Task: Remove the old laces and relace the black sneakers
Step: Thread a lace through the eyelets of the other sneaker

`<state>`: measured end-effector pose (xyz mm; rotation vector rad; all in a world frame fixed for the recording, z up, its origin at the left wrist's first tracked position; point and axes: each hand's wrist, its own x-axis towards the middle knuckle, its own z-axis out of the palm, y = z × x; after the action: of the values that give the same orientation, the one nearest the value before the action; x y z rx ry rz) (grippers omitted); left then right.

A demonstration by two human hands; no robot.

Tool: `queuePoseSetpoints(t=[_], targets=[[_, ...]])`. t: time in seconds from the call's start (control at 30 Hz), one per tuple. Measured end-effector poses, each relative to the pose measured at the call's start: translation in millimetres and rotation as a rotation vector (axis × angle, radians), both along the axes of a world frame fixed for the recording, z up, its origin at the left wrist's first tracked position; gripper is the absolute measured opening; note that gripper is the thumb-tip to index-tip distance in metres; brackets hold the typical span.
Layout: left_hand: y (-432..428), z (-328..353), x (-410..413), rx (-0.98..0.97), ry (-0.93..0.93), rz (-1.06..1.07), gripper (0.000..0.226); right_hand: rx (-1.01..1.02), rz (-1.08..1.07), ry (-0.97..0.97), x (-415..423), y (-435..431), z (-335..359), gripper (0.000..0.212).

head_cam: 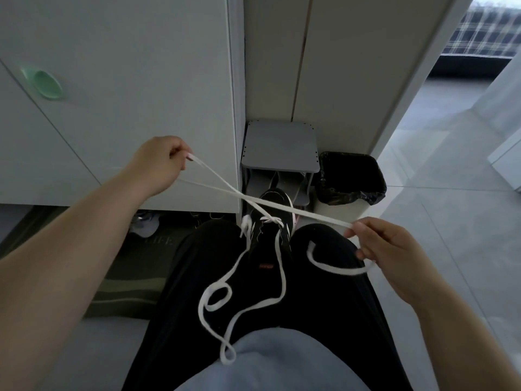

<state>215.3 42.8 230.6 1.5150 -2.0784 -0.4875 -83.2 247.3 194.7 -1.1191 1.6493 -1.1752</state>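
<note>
A seated person works a white lace (310, 213) at a black sneaker (275, 200), which sits toe-out between the knees of dark trousers (332, 300), in front of a grey stool (280, 148) and a lined bin (352, 176). The left hand (160, 165), raised beside a white cupboard (127, 94), has its grip pinched on the lace near the tip. The right hand (392, 249), low over the right knee, pinches the flat band between thumb and fingertips, with a spare tail curling below it.

Two taut runs leave the left hand and cross above the shoe: one drops to the eyelets, the other reaches across to the right hand (whether they are one lace doubled back cannot be told from here). A second length, the loose lace (217, 299), trails from the eyelets and lies in slack loops on the lap.

The step in hand appears to be drawing the lace through and taking up slack. Done well, it would mean pulling both sides with equal tension so the ends come out level, and turning the flat band so it lies untwisted across the tongue before it is snugged. The knees should clamp the shoe firmly, or the pull will drag it forward. The loops on the lap sit close to the working tail and could snag it; moving them aside first seems prudent.
</note>
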Motion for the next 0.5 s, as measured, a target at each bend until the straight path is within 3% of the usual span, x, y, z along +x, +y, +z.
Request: queuePoseSetpoints(t=[0.17, 0.2, 0.27, 0.37, 0.43, 0.5], targets=[[-2, -26, 8, -0.017, -0.389, -0.084, 0.030, -0.011, 0.091, -0.052, 10, 0, -3, 0.031], [6, -28, -2, -0.048, -0.396, -0.144, 0.033, -0.011, 0.151, -0.024, 19, -4, -3, 0.030], [34, -23, -30, -0.022, -0.205, -0.349, 0.035, -0.019, 0.268, 0.098, 39, -14, 2, 0.024], [86, -1, -75, 0.372, 0.061, -0.632, 0.043, -0.081, 0.333, 0.233, 60, -30, 12, 0.019], [98, 4, -86, 0.411, 0.013, -0.695, 0.040, -0.131, 0.313, 0.252, 62, -38, 21, 0.019], [95, 13, -78, 0.280, -0.061, -0.665, 0.020, -0.140, 0.292, 0.274, 53, -42, 26, 0.018]])
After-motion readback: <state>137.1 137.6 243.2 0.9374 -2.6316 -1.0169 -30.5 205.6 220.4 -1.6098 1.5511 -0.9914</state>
